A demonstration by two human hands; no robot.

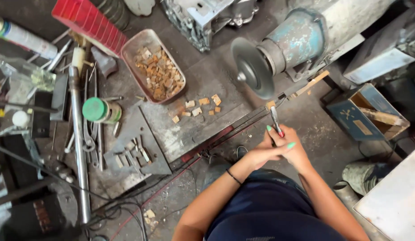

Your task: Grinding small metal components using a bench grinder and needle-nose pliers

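Metal pliers (275, 120) are clasped by both closed hands (279, 149), gripping a small block (271, 105).

A tray (129, 49) of small blocks (159, 73) lies left of the grinding wheel (252, 69).

The person wears a dark navy sleeveless top (274, 214) that leaves both arms bare to the shoulder, a thin dark band (233, 177) around the left wrist, and bright mint-green polish on the nails of the fingers (291, 145).
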